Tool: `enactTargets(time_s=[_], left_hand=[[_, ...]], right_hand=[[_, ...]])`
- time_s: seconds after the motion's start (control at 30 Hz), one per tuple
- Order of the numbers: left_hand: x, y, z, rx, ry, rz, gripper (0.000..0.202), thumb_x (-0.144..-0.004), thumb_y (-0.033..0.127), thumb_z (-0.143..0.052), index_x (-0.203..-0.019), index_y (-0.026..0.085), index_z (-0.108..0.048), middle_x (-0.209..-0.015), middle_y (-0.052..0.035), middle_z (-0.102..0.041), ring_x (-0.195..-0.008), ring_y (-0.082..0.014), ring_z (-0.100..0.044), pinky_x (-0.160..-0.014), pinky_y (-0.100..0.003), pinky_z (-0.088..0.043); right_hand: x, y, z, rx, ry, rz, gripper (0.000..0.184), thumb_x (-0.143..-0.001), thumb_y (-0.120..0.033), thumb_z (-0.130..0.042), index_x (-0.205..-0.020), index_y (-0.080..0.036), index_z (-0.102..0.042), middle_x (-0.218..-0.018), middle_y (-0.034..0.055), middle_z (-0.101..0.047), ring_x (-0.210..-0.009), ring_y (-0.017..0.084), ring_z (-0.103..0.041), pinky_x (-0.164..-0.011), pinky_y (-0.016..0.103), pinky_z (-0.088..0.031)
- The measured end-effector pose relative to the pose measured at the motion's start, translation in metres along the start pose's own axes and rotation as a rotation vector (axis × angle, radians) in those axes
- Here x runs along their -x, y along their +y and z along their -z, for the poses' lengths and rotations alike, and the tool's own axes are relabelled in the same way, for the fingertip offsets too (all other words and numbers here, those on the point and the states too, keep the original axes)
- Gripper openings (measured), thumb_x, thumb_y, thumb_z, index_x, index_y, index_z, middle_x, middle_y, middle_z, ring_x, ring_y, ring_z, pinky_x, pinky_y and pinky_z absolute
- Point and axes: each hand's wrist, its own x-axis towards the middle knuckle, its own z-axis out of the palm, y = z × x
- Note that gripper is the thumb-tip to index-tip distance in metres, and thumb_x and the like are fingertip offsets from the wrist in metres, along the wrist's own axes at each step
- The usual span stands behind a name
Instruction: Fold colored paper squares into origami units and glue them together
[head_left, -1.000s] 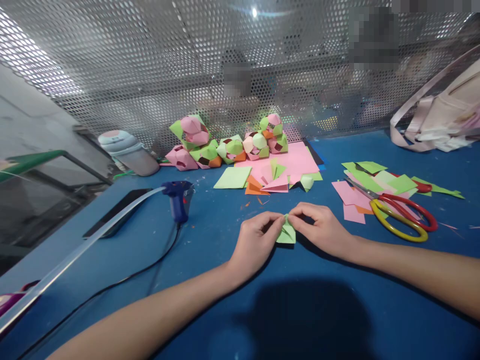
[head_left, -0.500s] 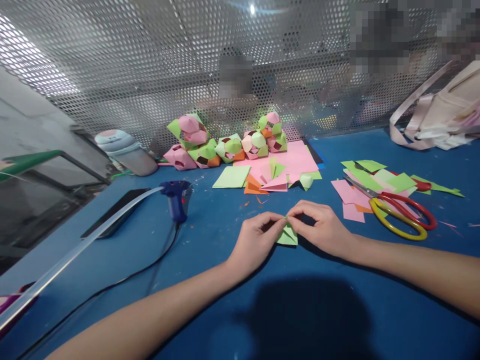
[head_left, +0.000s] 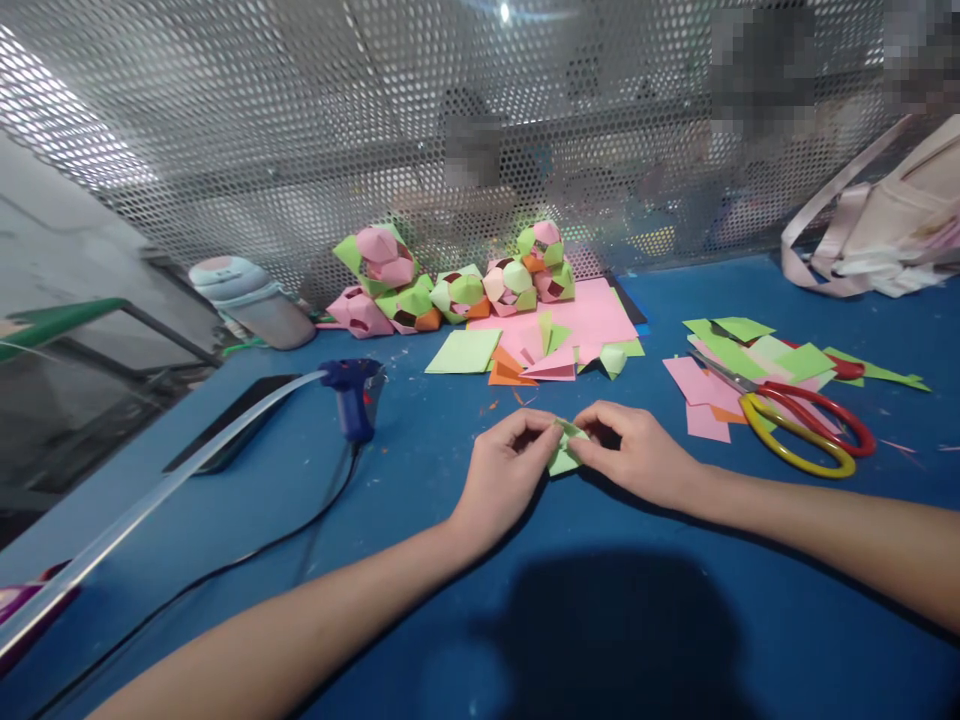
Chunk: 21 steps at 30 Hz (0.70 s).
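A perforated metal panel (head_left: 300, 180) is set behind the blue tabletop (head_left: 405, 640). At the far right a pale bag (head_left: 892, 220) is placed, at the far left a lidded cup (head_left: 259, 305); what is contained in either cannot be made out. Faceted pink, green and orange paper balls (head_left: 405, 280) are piled between them. Red-and-yellow-handled scissors (head_left: 806, 435) are laid on flat paper scraps (head_left: 697, 395). Near the middle, a small creased green paper (head_left: 564, 461) is pinched between the fingertips of the left hand (head_left: 506, 475) and right hand (head_left: 641, 455), with the blue glue gun (head_left: 355, 405) kept apart, leftward.
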Motion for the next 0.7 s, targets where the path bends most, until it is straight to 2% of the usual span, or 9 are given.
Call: enactTargets(time_s=[0.07, 0.23, 0.47, 0.6, 0.7], left_hand=[[-0.0006, -0.0003, 0.0004, 0.013, 0.0, -0.001, 0.016, -0.082, 0.028, -0.058, -0.079, 0.015, -0.067, -0.089, -0.0064, -0.07, -0.084, -0.0166, -0.062, -0.079, -0.028, -0.047], [-0.0016, -0.0005, -0.0002, 0.009, -0.016, 0.008, 0.015, -0.082, 0.028, -0.059, -0.08, 0.016, -0.067, -0.091, -0.0062, -0.069, -0.086, -0.0164, -0.061, -0.079, -0.028, -0.047], [-0.0017, -0.0012, -0.0005, 0.023, -0.03, 0.083, 0.017, -0.08, 0.031, -0.062, -0.083, 0.015, -0.066, -0.084, -0.0045, -0.068, -0.076, -0.0142, -0.059, -0.071, -0.026, -0.046], [-0.0041, -0.003, 0.0001, 0.087, -0.003, 0.169, 0.019, -0.078, 0.033, -0.064, -0.075, 0.014, -0.063, -0.071, -0.0008, -0.063, -0.066, -0.0116, -0.054, -0.063, -0.023, -0.043], [-0.0058, -0.005, 0.0, 0.153, 0.015, 0.217, 0.021, -0.077, 0.033, -0.066, -0.074, 0.013, -0.062, -0.069, -0.0002, -0.062, -0.063, -0.0103, -0.052, -0.061, -0.023, -0.041]], right_hand=[[-0.0007, 0.001, -0.0013, 0.035, -0.013, -0.016, 0.015, -0.087, -0.029, -0.055, -0.081, -0.017, -0.061, -0.069, -0.0006, -0.06, -0.062, 0.011, -0.052, -0.058, 0.024, -0.04], [-0.0002, 0.0046, -0.003, 0.009, -0.002, -0.022, 0.016, -0.089, -0.027, -0.054, -0.079, -0.017, -0.062, -0.073, 0.0005, -0.063, -0.066, 0.012, -0.056, -0.061, 0.024, -0.041], [-0.0002, 0.0062, -0.0032, 0.021, -0.003, -0.035, 0.017, -0.088, -0.025, -0.055, -0.075, -0.016, -0.062, -0.071, 0.0, -0.062, -0.066, 0.012, -0.055, -0.062, 0.025, -0.04], [0.0003, 0.0054, -0.003, -0.005, -0.013, -0.022, 0.014, -0.088, -0.027, -0.054, -0.083, -0.018, -0.063, -0.075, 0.0003, -0.062, -0.069, 0.013, -0.055, -0.063, 0.026, -0.041], [0.0013, 0.0032, -0.0009, -0.015, 0.036, 0.042, 0.014, -0.087, -0.027, -0.056, -0.097, -0.018, -0.06, -0.086, 0.0025, -0.06, -0.073, 0.013, -0.054, -0.068, 0.027, -0.044]])
